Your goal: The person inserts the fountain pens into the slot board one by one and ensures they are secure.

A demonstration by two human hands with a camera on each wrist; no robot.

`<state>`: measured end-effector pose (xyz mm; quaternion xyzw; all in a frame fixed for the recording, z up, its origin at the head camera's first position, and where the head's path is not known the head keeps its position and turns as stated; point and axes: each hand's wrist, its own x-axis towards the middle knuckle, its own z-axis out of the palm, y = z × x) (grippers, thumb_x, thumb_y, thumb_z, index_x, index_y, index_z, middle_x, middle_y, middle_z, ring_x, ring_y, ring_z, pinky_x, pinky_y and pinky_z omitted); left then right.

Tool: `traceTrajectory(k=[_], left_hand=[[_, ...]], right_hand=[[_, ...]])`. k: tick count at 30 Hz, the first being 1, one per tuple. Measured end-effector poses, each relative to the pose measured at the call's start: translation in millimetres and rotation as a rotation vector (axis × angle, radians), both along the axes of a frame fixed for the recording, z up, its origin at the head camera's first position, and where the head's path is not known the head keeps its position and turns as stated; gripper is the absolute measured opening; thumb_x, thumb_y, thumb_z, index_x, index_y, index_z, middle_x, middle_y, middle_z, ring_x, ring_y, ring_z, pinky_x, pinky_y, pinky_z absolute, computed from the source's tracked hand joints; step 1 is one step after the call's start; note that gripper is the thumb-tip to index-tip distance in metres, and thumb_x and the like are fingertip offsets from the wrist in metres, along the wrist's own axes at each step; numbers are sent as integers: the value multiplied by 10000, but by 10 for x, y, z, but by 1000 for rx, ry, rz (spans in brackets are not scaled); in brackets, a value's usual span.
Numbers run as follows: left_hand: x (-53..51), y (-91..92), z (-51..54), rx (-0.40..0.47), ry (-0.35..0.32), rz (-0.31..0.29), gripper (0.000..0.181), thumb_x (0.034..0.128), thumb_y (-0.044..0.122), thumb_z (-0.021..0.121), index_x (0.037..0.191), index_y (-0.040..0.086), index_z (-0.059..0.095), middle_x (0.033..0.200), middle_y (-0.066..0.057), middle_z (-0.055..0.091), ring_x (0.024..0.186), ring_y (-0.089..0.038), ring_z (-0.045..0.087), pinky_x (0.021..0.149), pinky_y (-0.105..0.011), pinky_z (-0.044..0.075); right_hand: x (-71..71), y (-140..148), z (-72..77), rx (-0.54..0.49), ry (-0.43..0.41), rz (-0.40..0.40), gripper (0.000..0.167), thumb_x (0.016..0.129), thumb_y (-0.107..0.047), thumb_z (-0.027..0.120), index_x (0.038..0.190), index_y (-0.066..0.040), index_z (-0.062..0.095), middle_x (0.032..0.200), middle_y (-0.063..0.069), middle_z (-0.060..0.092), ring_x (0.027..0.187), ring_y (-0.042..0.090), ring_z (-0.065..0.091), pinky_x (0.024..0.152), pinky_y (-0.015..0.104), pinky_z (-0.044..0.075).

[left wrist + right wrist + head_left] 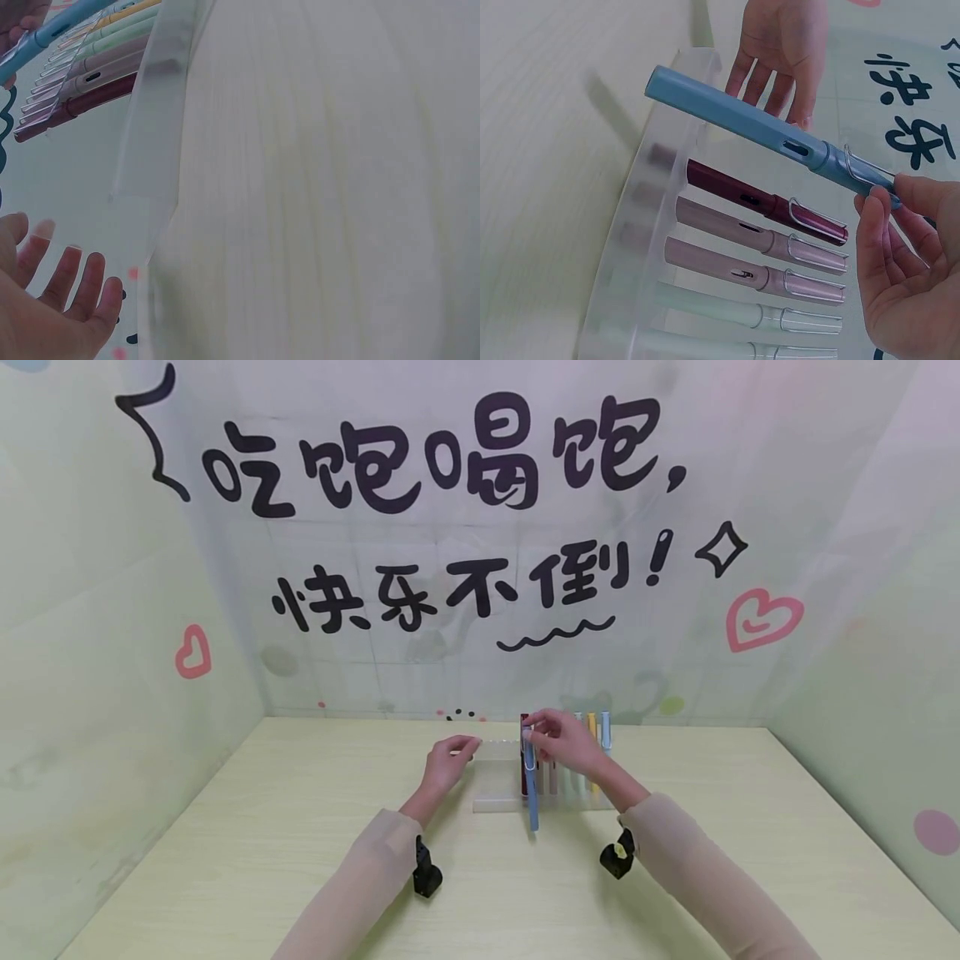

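My right hand (572, 745) pinches a blue pen (735, 120) by its cap end, near the wire clip. The pen hangs, tilted, in front of a clear pen rack (497, 806) in the head view. In the rack, a dark burgundy pen (765, 199) lies nearest the held pen, beside two dusty-pink pens (724, 223) and pale green ones (705, 300). My left hand (448, 762) is at the rack's left end, its fingers loosely extended in the left wrist view; whether the fingertips touch the rack is unclear.
Farther right in the rack stand a yellow pen (592, 727) and a light blue pen (606, 731), partly behind my right hand. The rack stands on a pale wood-grain table (495, 893), near a printed backdrop (420, 677). Side panels border the table.
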<state>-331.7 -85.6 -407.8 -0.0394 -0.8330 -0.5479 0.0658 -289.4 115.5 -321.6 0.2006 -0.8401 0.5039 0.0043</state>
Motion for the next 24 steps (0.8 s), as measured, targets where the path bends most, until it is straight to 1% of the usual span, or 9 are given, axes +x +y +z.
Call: traceTrajectory(k=[4,7,10,13,17,20,24], left_hand=[[-4,1,-1,2,-5,0,292,884,270,541,1029,34,634,907,-71,605,810,-186,556,663,-305,462],[-5,1,-1,4,-8,0,299,882,280,543,1030,37,634,911,-60,603,814,-187,557,661,-301,463],[-6,0,-3,8,-8,-2,298,883,277,543,1032,34,633,919,-61,602,821,-193,559,660,-304,463],[-6,-2,-5,11,-5,-3,290,884,266,542,1031,33,633,920,-64,602,820,-195,559,659,-306,463],[-2,-5,-1,12,1,-3,280,885,255,542,1022,29,635,908,-82,604,804,-192,556,660,-310,463],[6,-7,5,12,6,-8,284,884,260,543,1016,26,637,912,-118,607,796,-193,553,668,-314,461],[9,-10,7,13,6,-13,297,884,271,542,1020,25,635,929,-141,606,798,-193,549,677,-318,458]], right_hand=[[-126,23,-74,-23,23,-50,254,865,-122,572,1081,11,562,844,149,607,609,292,535,575,435,472],[-162,19,-80,-44,49,-77,245,865,-149,576,1072,-19,569,859,135,612,614,304,533,588,482,462],[-177,4,-64,-60,63,-104,230,864,-151,577,1065,-40,575,873,114,612,631,325,536,597,481,465],[-190,-18,-45,-60,73,-129,232,867,-152,569,1075,-51,574,880,88,608,638,310,538,605,459,472],[-209,-47,-33,-70,95,-158,233,869,-164,564,1079,-64,576,880,75,605,652,329,546,609,466,468],[-231,-70,-48,-95,125,-169,219,863,-167,574,1060,-71,585,873,83,607,675,375,555,610,481,467],[-275,-100,-112,-112,179,-174,201,854,-144,585,1034,-56,595,849,92,613,653,365,571,588,458,480]])
